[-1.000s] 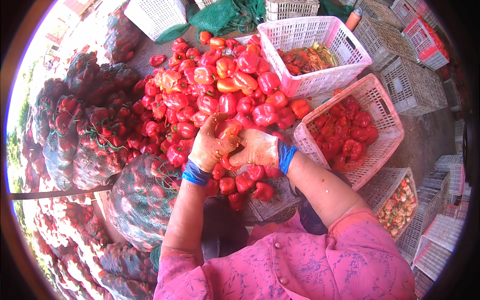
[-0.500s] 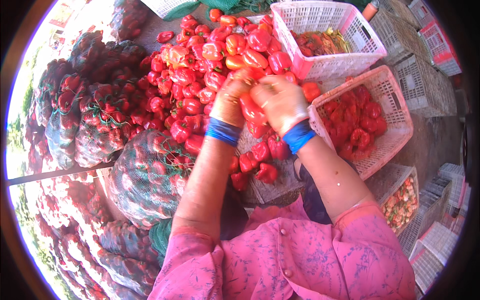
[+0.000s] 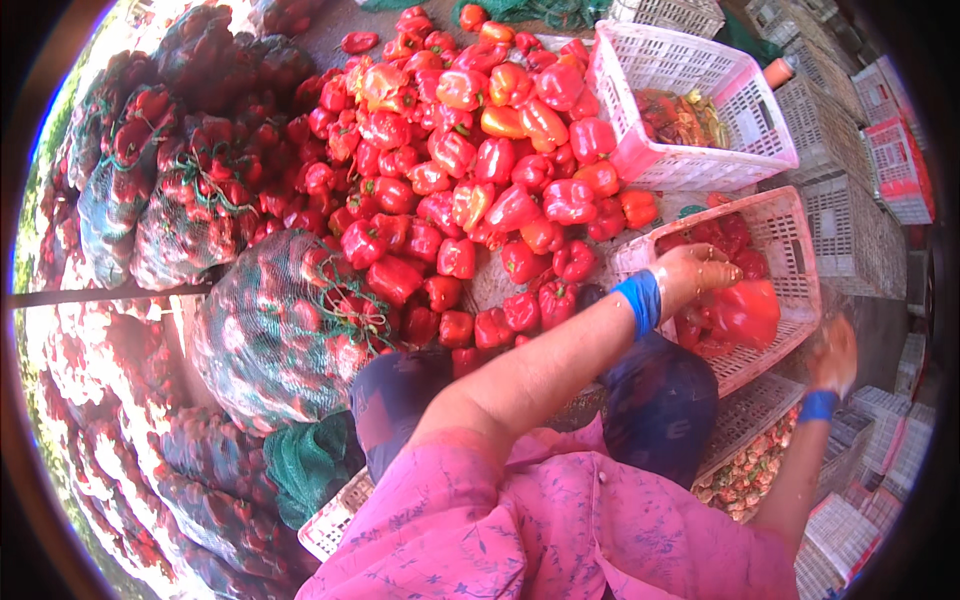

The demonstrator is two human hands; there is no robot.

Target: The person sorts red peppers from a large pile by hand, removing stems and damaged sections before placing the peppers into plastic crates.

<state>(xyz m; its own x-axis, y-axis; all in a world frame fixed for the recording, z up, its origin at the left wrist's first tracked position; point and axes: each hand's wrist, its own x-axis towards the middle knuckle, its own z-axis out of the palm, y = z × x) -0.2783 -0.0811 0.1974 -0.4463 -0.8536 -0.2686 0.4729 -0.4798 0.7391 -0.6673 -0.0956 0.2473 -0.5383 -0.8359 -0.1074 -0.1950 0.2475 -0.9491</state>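
My left hand [image 3: 692, 276] reaches over a pinkish plastic crate [image 3: 790, 232] that holds red bell peppers, its fingers loosely stretched out. Just beneath those fingers is a blurred red bell pepper [image 3: 746, 314], which looks loose above the others. Beyond the crate's right side hangs my right hand [image 3: 833, 354], smeared by motion, so its fingers and anything in them stay unclear. Blue bands circle both wrists. To the left spreads a big heap of red bell peppers [image 3: 455, 150] on the ground.
A white crate [image 3: 690, 165] with reddish and yellowish scraps stands at the top right. Pale pepper cores [image 3: 745, 470] fill another crate beside my right forearm. Green net sacks [image 3: 285, 335] full of peppers line the left. Stacked crates [image 3: 850, 235] stand along the right.
Both hands have parted from over the heap and swung right. The left is now over the pepper crate with a red pepper below it; the right is beyond that crate. The view has shifted.
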